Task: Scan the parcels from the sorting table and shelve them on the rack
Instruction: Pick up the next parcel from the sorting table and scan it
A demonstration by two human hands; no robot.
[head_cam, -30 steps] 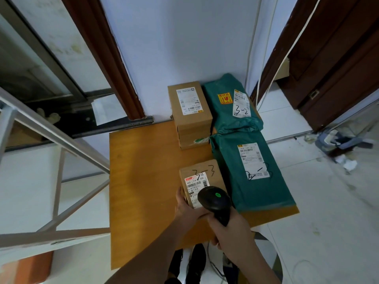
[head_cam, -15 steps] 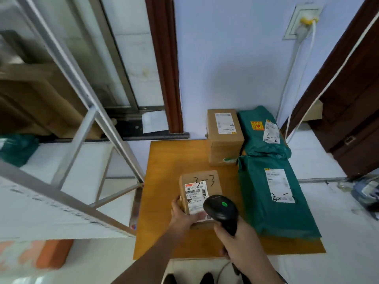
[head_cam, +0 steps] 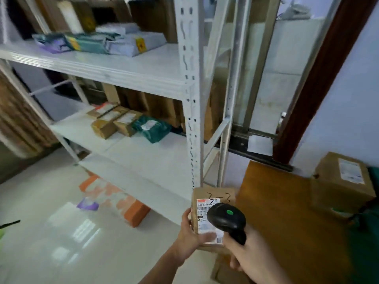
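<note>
My left hand (head_cam: 189,232) holds the small box (head_cam: 211,203) up beside the table (head_cam: 276,201). My right hand (head_cam: 246,255) grips the scanner (head_cam: 226,219), which hides part of the label. The rack (head_cam: 190,99) looks blurry.

Much of the view is smeared, covered or cropped

The scanner (head_cam: 226,219) covers the right part of the label on the small box (head_cam: 213,196), and that print is too blurred to read; the left hand (head_cam: 191,237) hides the box's lower left corner. The right hand (head_cam: 249,256) runs off the bottom edge. At right, the bench (head_cam: 276,201) and a green bag (head_cam: 367,242) are cut by the frame. Parcels on the rack (head_cam: 189,89), upper left, are smeared, their labels illegible. Orange shapes on the floor, lower left, are too blurred to identify.
</note>
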